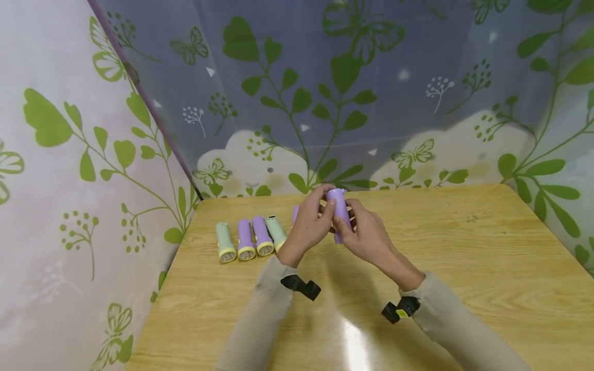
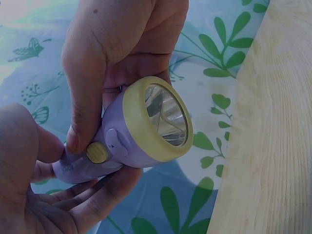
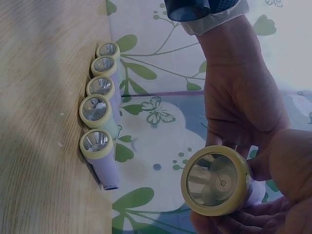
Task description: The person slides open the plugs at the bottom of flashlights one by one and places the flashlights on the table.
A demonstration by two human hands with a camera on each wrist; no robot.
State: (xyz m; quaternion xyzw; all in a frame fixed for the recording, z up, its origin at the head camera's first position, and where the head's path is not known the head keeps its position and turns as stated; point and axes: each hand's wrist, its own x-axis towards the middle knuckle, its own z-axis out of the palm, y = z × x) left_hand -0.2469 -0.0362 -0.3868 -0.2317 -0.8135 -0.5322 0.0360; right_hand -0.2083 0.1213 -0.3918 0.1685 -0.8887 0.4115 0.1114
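Both hands hold a purple flashlight [image 1: 341, 206] above the table, its yellow-rimmed lens end [image 3: 214, 180] turned downward. My left hand [image 1: 311, 221] grips it near the tail end with curled fingers. From the other side my right hand [image 1: 368, 232] grips the body, its thumb lying near the round yellow switch [image 2: 97, 152]. To the left on the table lie a green flashlight [image 1: 224, 236], two purple flashlights [image 1: 245, 234] side by side and a second green flashlight [image 1: 275, 228]. Another purple flashlight [image 3: 105, 168] is mostly hidden behind my left hand in the head view.
The wooden table [image 1: 464, 268] stands against a patterned curtain [image 1: 297, 103] at the back, with more of the same cloth at both sides. Each wrist wears a black strapped camera [image 1: 300, 286]. Glare shows on the table's near part.
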